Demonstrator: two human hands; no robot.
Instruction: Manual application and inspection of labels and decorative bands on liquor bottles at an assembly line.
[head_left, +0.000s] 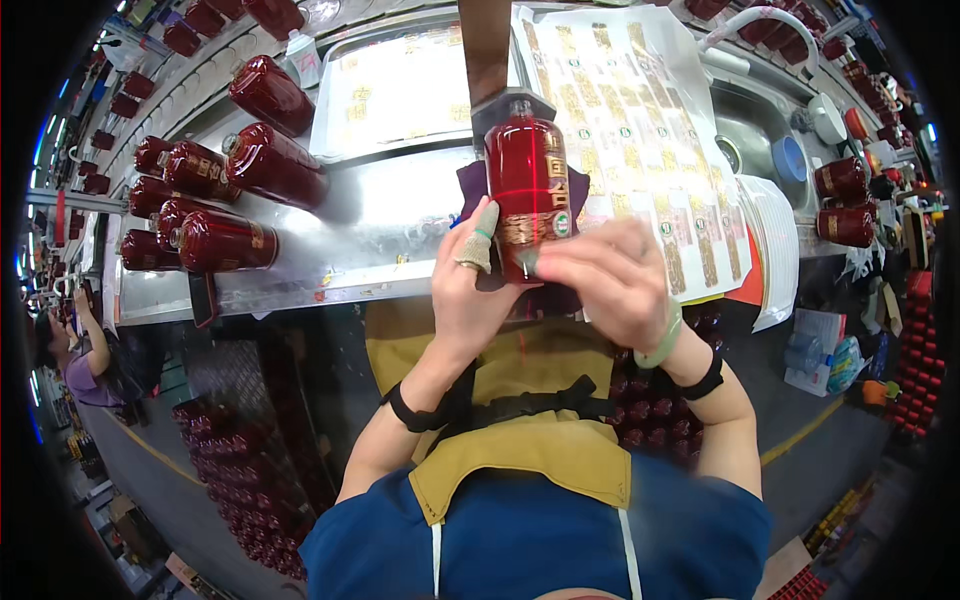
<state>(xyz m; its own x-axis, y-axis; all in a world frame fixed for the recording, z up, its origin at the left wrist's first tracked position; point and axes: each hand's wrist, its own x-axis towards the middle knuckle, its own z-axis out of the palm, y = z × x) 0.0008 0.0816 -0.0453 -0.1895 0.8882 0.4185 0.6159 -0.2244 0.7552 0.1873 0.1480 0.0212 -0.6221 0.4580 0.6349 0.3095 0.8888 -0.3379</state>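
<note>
A glossy red glass bottle (523, 170) with gold characters and a small green-and-white emblem lies in front of me, neck pointing away, with thin bright red light lines crossing it. My left hand (470, 270) grips its left side near the base; a beige cloth finger cover with a green band sits on one digit. At the bottle's lower right is my right hand (610, 275), smeared by motion, its fingers bent and their tips against or very close to the glass. Whether anything is between those fingers cannot be made out. Purple cloth (473, 185) shows beneath the bottle.
Several red bottles (275, 165) lie on the metal bench at left. Behind them stands a tray (395, 145) holding gold decals in a pale sheet. Decal sheets (640, 110) cover the right side, beside a sink (745, 125) with a blue bowl (789, 158). A vertical post (485, 45) rises behind the bottle.
</note>
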